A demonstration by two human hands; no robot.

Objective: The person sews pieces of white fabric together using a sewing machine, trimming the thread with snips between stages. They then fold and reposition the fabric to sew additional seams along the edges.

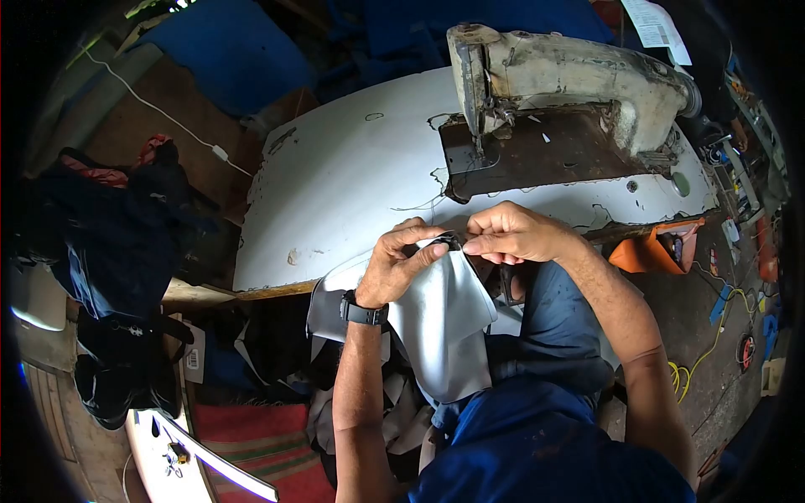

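Note:
A light grey piece of fabric (436, 323) with dark edging hangs over my lap at the front edge of the sewing table. My left hand (404, 260), with a black watch on the wrist, pinches its upper edge between thumb and fingers. Close beside it, my right hand (511, 235) pinches the same dark-edged corner, fingertips almost meeting the left thumb. Below the right hand's fingers shows a dark, slim object (506, 283), partly hidden. Behind my hands stands an old, worn sewing machine (570, 71), its needle area above a dark metal bed.
Thread lies on the white tabletop (335, 168), which has chipped edges. An orange pouch (650, 254) hangs under the table's right side. Dark clothing (126, 226) and a black bag (126, 369) are at left. A yellow cord (696, 360) runs over the floor at right.

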